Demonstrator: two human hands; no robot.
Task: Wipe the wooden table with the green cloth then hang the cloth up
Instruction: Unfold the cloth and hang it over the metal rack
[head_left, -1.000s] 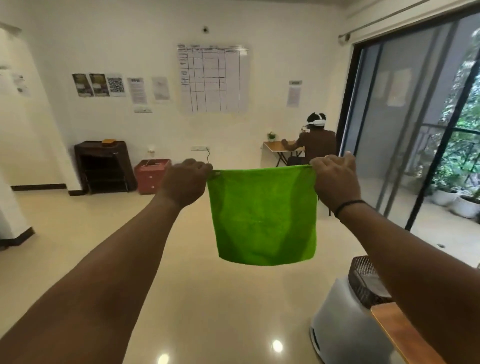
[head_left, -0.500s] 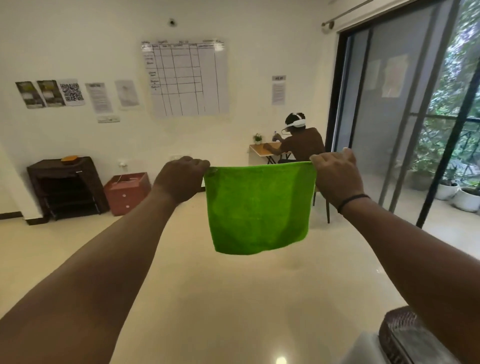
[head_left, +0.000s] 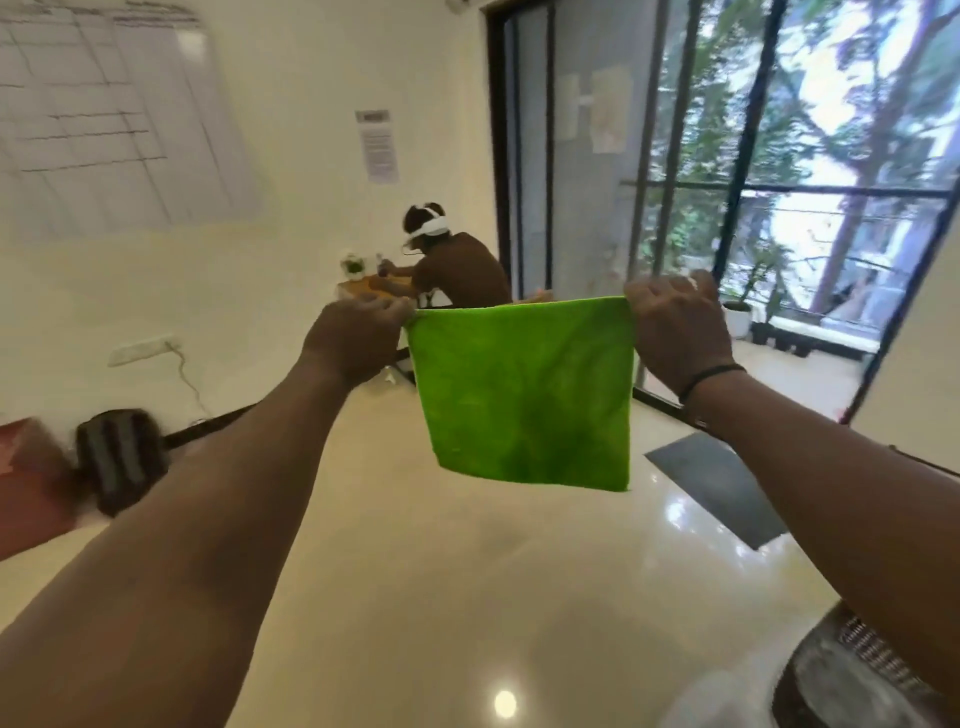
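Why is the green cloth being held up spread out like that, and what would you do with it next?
Probably carry it on toward a place to hang it. The left hand and right hand each pinch a top corner, so the green cloth hangs flat, ready to drape. No rail or hook shows here, so I cannot say where.

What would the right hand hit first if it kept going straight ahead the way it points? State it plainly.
Probably nothing close. The right hand, its grip shut on a top corner of the square green microfibre cloth, points toward the tall black-framed glass doors. Only open air and bare glossy floor seem to lie between, though depth is hard to judge.
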